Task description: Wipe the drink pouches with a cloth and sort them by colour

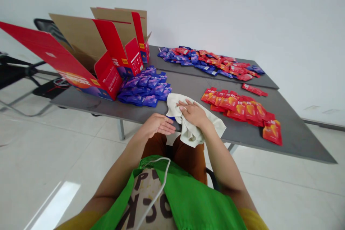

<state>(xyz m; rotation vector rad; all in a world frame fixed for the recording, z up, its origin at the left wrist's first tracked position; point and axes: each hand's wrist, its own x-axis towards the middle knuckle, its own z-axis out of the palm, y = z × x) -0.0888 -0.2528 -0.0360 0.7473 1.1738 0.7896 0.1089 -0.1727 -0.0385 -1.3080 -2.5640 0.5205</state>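
Observation:
My right hand [192,113] presses down on a whitish cloth [212,122] at the table's near edge, gripping it against the tabletop. Part of the cloth hangs in folds over the edge. A bit of something blue [171,118] peeks out at the cloth's left side; the rest of it is covered. Beside it, my left hand [159,125] is held open at the edge, fingers stretched out, nothing in it. A pile of blue-purple pouches [147,88] lies just beyond my left hand. To the right of the cloth, overlapping red-orange pouches [237,106] are spread in a band.
Open red cardboard boxes [107,75] stand at the left of the grey table [185,81], flaps raised. A mixed heap of red and blue pouches [210,63] lies at the back. One red pouch [254,90] lies apart. A black chair [18,68] stands at the left.

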